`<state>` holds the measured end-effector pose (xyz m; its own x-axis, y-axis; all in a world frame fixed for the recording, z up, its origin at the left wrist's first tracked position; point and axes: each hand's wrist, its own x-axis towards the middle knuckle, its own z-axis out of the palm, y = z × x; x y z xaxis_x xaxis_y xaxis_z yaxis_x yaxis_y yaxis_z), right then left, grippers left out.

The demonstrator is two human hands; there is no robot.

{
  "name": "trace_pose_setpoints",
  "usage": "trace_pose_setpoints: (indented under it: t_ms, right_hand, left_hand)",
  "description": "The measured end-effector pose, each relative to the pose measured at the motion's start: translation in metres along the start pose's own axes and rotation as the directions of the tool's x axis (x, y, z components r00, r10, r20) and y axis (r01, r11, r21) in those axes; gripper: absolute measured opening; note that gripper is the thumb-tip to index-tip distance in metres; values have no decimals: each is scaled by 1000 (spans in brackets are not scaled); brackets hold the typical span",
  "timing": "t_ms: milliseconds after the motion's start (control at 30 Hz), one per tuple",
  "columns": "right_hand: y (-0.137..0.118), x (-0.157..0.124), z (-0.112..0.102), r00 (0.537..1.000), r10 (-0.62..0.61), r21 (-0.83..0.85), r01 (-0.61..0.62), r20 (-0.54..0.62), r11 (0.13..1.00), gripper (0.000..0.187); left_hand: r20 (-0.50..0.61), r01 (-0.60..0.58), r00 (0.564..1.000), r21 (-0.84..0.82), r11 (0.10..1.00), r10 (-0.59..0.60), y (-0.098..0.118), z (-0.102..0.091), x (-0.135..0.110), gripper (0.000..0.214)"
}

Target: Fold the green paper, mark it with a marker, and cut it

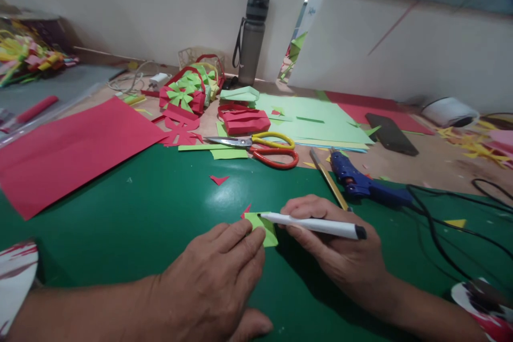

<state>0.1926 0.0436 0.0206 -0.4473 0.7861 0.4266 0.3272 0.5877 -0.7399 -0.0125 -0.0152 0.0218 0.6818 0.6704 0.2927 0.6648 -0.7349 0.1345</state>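
Note:
A small light-green piece of paper (267, 228) lies on the green table surface (160, 230). My left hand (218, 272) rests on its left part, fingers stretched out and pressing it down. In my right hand (340, 246) is a white marker (316, 224) with a black end, gripped between thumb and fingers. The marker's tip touches the upper edge of the green paper, by a small dark mark. A red paper scrap (246, 211) shows just behind the paper. Farther off lies another red scrap (219, 179).
Scissors (256, 148) with yellow and red handles lie ahead, near a craft knife (329, 179) and a blue glue gun (364, 181) with a black cord. Red paper (80, 149) covers the left side. Behind are paper baskets (192, 91), a bottle (252, 40) and a phone (391, 133).

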Motion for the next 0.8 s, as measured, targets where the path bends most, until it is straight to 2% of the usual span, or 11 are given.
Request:
trace_pose_setpoints:
  t_ms: [133,367,533,800]
  right_hand:
    - [-2,0,0,1000,4,-3,-4,0,1000,12]
    - [-6,0,-3,994,23,-18,-25,-107,1000,7]
    - [-4,-2,-3,994,23,-18,-25,-103,1000,8]
    - [-2,-2,-1,998,32,-13,-32,-55,999,9]
  left_hand:
    - [27,4,1000,-8,1000,-4,-1,1,1,48]
    - [72,15,997,-45,999,-12,1,-2,-2,49]
    - [37,22,999,-37,999,-21,1,-1,-2,47]
    - [42,31,999,-31,999,-30,3,-2,-2,47]
